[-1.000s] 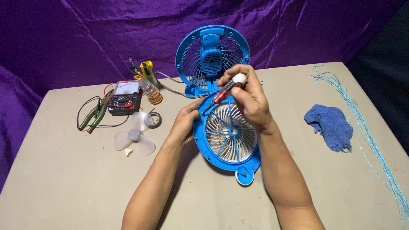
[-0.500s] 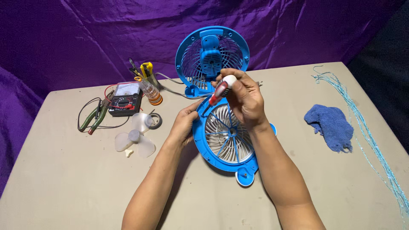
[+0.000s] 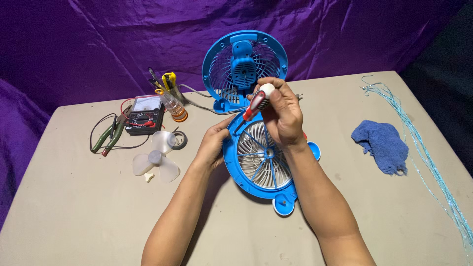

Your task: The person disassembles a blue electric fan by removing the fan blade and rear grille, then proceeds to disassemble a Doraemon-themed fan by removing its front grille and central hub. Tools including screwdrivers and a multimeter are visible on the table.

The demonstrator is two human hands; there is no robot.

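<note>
Raised a little since the earlier frame: right hand (image 3: 283,113), closed around red-and-white screwdriver (image 3: 257,102), tip at upper left rim of blue fan grille (image 3: 261,157), centre frame on counter (image 3: 74,216). Left hand (image 3: 213,145) gripping grille edge. Fan blade (image 3: 155,160) already off, lying left; reassembly seemingly still unfinished.

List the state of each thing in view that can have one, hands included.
Front grille: detached, lying flat, white vanes up.
Fan body: upright, back toward the camera.
Fan blade: removed, lying loose on the table.
Screwdriver: tilted, tip at the grille's rim.
Right hand: closed on the screwdriver.
Left hand: holding the grille's edge.
Cloth: crumpled.
</note>
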